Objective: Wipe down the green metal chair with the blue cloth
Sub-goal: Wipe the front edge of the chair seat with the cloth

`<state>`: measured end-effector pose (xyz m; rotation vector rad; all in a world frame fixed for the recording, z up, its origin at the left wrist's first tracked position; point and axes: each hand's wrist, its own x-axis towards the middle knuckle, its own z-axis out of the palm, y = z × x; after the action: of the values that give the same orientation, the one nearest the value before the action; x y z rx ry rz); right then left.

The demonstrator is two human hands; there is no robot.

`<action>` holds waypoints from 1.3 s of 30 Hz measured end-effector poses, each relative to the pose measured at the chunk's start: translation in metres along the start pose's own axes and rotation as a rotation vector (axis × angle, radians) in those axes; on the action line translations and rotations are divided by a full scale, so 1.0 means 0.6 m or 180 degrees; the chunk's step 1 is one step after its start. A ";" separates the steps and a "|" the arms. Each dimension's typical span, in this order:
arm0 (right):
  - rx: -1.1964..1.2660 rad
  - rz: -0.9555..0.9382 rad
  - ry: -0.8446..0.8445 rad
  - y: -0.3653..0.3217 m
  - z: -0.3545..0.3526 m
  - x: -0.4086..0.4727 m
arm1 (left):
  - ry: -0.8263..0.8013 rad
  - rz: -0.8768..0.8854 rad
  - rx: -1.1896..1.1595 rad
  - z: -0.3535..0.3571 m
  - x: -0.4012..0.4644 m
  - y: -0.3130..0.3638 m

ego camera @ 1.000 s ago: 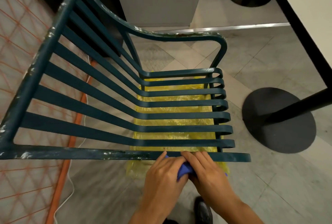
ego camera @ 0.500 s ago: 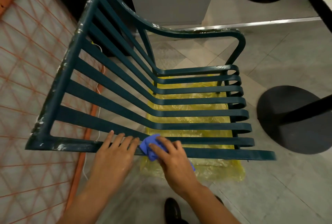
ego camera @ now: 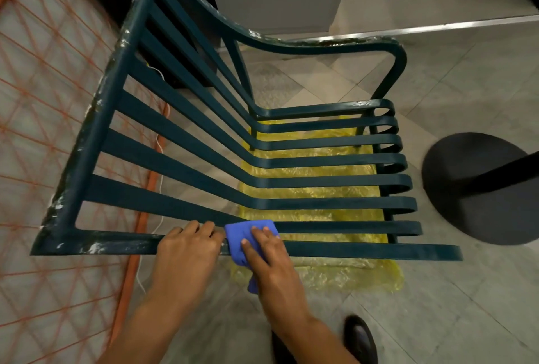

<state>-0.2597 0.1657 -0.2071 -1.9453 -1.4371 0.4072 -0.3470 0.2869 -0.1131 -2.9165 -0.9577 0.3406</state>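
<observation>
left hand point(ego camera: 186, 250): rests on the near side rail of the green metal chair point(ego camera: 204, 142), fingers point(ego camera: 201, 228) laid over the rail, slightly bent and close together; nothing gripped that I can tell.
right hand point(ego camera: 268, 258): pressing the blue cloth point(ego camera: 242, 238) onto the same rail, just beside the left hand; fingers nearly straight and a little apart, flat on the cloth (thumb side hidden).
blue cloth: bunched over the near rail where the back slats bend into the seat; 1 end hangs below the rail, under the right palm.
green metal chair: seen from above, back slats run to the left, seat slats to the right; white chipped spots along top bar and rails.
yellow plastic sheet point(ego camera: 320, 273): flat on the floor under the seat, crinkled.
floor point(ego camera: 466, 305): grey tiles; black round table base point(ego camera: 478, 188) to the right of the chair.
orange mesh point(ego camera: 43, 101): left of the chair, white cable point(ego camera: 159, 142) beside it.
black shoe point(ego camera: 360, 337): bottom edge, near the right forearm.
</observation>
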 end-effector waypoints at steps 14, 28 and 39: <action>-0.0318 -0.0094 -0.0231 0.046 -0.030 -0.013 | 0.0202 0.0012 -0.0265 -0.005 -0.006 -0.002; -0.0414 0.0553 0.0247 0.060 -0.041 -0.033 | 0.0139 0.0079 -0.0209 -0.005 -0.004 -0.005; -0.0635 0.0452 0.0188 0.082 -0.062 -0.043 | 0.0085 0.0068 -0.0225 -0.004 -0.001 -0.006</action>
<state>-0.2104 0.1211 -0.2172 -2.2088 -1.3500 0.2756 -0.3490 0.2893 -0.1103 -2.9885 -0.9548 0.2739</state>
